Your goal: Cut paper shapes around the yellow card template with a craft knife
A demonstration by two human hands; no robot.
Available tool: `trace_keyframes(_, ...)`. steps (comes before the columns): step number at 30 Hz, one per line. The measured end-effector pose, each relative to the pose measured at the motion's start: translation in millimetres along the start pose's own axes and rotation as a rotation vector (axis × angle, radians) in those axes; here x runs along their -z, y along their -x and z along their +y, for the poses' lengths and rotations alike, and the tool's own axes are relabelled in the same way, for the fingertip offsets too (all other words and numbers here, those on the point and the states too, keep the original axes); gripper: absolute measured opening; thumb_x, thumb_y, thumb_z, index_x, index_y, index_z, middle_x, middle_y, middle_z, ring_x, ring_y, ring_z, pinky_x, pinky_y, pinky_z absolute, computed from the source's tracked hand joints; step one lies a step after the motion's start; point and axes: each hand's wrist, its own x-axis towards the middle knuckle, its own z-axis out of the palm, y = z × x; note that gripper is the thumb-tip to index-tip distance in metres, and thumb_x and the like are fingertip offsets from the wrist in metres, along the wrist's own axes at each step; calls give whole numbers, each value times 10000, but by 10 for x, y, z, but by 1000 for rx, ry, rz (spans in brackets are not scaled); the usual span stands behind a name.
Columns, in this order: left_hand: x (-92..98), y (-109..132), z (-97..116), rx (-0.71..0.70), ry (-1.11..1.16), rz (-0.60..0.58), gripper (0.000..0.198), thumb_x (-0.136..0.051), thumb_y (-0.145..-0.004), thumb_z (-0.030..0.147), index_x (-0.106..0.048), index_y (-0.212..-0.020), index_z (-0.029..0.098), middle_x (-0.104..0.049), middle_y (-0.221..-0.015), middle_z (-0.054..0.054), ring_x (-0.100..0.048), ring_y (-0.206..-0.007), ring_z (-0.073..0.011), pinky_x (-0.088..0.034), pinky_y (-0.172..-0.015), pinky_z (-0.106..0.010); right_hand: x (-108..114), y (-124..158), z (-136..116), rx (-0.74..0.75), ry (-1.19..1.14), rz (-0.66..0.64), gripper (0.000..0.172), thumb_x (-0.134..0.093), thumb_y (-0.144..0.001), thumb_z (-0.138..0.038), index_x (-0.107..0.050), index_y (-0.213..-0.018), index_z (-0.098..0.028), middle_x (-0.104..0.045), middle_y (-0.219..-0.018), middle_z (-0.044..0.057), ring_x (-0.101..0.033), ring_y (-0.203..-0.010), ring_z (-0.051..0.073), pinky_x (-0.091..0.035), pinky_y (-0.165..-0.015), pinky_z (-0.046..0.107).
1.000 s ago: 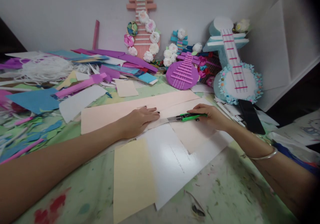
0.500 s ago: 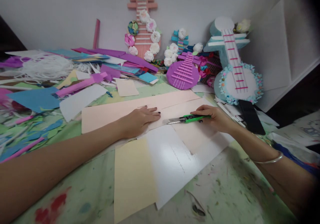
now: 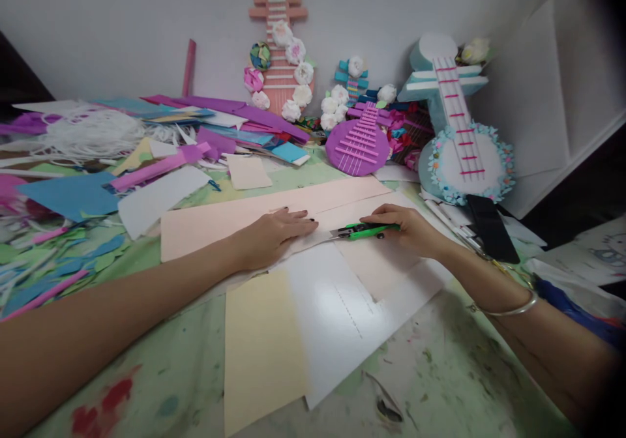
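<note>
My left hand (image 3: 267, 239) lies flat with its fingers stretched out on a pale pink sheet (image 3: 195, 233). In my right hand (image 3: 408, 229) is a green and black utility knife (image 3: 362, 231), held between thumb and fingers. Its short visible blade (image 3: 334, 234) points left, close to my left fingertips and by the lower edge of the pink sheet. Whether the blade touches the sheet I cannot tell. Under the knife lie another pale pink piece (image 3: 379, 265) and a glossy white board (image 3: 332, 301). A cream-yellow sheet (image 3: 267, 350) lies nearest to me.
Paper scraps and strips (image 3: 73, 229) cover the left side, with a heap of white cord (image 3: 92, 131) behind. Decorated model instruments stand along the wall: a pink one (image 3: 281, 79), a purple one (image 3: 357, 146) and a light blue one (image 3: 462, 145). A black phone (image 3: 491, 229) lies at right.
My right hand has moved a little left with the utility knife. Less of the blade shows beyond the handle now. My left hand has barely shifted right on the pink sheet.
</note>
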Motion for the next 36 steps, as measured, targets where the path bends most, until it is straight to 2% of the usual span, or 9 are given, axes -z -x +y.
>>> trace_keyframes(5,2,5,-25,-30,18,-4,420,-312,-975,185,-601,-1276,225,-594,-1354,-57,-453,-1347,-235,-306,-1148,-509,-27,10,-30,5,9,9,482,-538,-771,-78,-706,-1182,-266,-667,-1033,75,-654,-925,217,-517,-828,335)
trace_keyframes(12,15,4,-35,-33,17,-40,473,-310,-937,119,-578,-1310,231,-571,-1378,-39,-419,-1370,-233,-272,-1162,-523,-29,105,51,-3,8,45,491,-519,-766,-66,-711,-1181,-245,-657,-1024,83,-649,-914,215,-525,-793,327)
trace_keyframes(20,16,-5,-15,-24,-10,-36,465,-289,-948,143,-588,-1300,196,-571,-1376,-65,-440,-1356,-248,-297,-1147,-529,-1,191,109,-27,-4,72,448,-543,-790,-113,-716,-1171,-270,-664,-1041,74,-654,-929,227,-526,-810,339)
trace_keyframes(27,6,1,-15,-13,1,-20,445,-295,-966,169,-593,-1293,211,-574,-1376,-52,-451,-1350,-230,-295,-1155,-500,-15,133,33,-26,21,43,507,-534,-764,-73,-697,-1199,-277,-669,-1042,64,-657,-933,221,-521,-831,341)
trace_keyframes(36,23,-2,-21,-17,16,-31,441,-298,-967,158,-589,-1290,234,-578,-1374,-48,-441,-1357,-230,-295,-1152,-509,-40,29,-115,0,33,13,477,-554,-778,-86,-701,-1189,-279,-677,-1026,68,-656,-917,213,-510,-831,337)
